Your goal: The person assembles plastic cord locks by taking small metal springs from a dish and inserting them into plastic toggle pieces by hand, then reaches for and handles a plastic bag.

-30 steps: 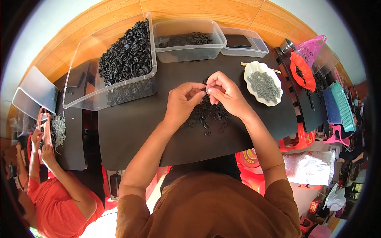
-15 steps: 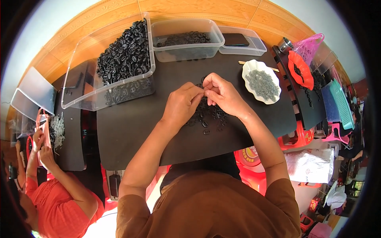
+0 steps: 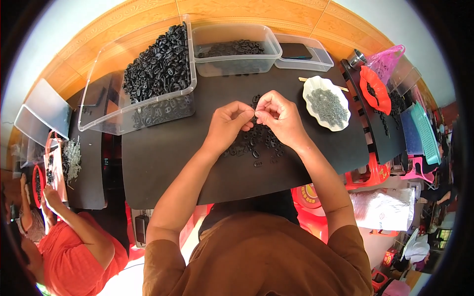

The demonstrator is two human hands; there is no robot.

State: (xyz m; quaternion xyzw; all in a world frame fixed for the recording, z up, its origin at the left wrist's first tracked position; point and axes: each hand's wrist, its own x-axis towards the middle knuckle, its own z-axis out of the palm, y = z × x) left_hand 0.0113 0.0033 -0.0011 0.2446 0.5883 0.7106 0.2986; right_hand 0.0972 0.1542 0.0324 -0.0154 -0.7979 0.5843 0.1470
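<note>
My left hand (image 3: pixel 224 126) and my right hand (image 3: pixel 280 118) meet fingertip to fingertip above the dark table (image 3: pixel 163 163). Both are closed in a pinch, and whatever lies between the fingertips is too small to make out. Just under and in front of them lie scattered small black oval plastic pieces (image 3: pixel 256 163), partly covered by my hands. To the right of my right hand stands a white scalloped dish (image 3: pixel 309 107) filled with tiny greyish parts (image 3: pixel 327 106).
A big clear bin (image 3: pixel 143 104) of black pieces stands far left, a smaller clear tub (image 3: pixel 237 68) behind my hands. A lid-like tray (image 3: pixel 321 63) holds a dark flat object (image 3: pixel 295 51). Chopsticks (image 3: pixel 340 88) lie by the dish. At left, a person in red (image 3: pixel 81 246) works at another table.
My hands stay together, with the left wrist and fingers slightly shifted. At left, the other person's hands have moved lower and nearer to that person's body.
</note>
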